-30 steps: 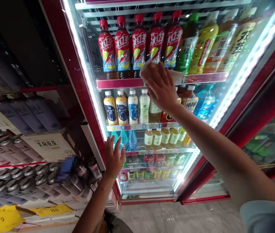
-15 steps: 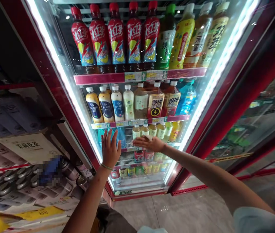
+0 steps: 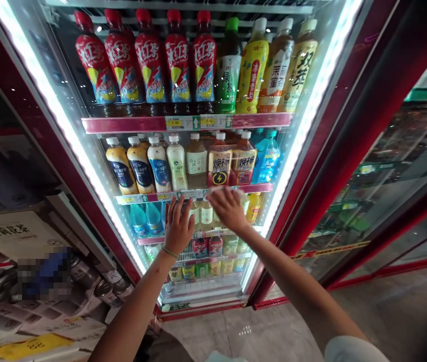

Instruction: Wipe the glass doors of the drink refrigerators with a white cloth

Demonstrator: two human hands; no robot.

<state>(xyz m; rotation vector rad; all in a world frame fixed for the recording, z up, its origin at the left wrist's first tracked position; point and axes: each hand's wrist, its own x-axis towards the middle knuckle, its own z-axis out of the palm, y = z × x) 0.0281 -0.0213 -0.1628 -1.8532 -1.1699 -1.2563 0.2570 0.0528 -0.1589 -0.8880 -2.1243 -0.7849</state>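
Observation:
My left hand (image 3: 178, 226) is spread, palm toward the glass front of a lit drinks fridge (image 3: 258, 304), before the third shelf. To its right, my right hand (image 3: 228, 211) lies nearly flat against the glass and presses a thin white cloth (image 3: 240, 194) under its fingers. Most of the cloth is hidden; whether it is fabric or paper I cannot tell. Behind the glass, red-capped tea bottles (image 3: 178, 65) stand on the top shelf. Energy drink bottles (image 3: 219, 161) stand just above my right hand, and blue bottles (image 3: 138, 220) left of my left hand.
Stacked cans (image 3: 4, 296) and a pale carton (image 3: 13, 229) stand close on the left. A red-framed glass cabinet (image 3: 367, 201) is on the right. Grey tiled floor (image 3: 219, 329) lies below. Light strips (image 3: 306, 136) run down the fridge's sides.
My right hand has moved up and turned its fingers upward, with the cloth under it. My left hand has moved slightly right relative to the shelves. The view has shifted right.

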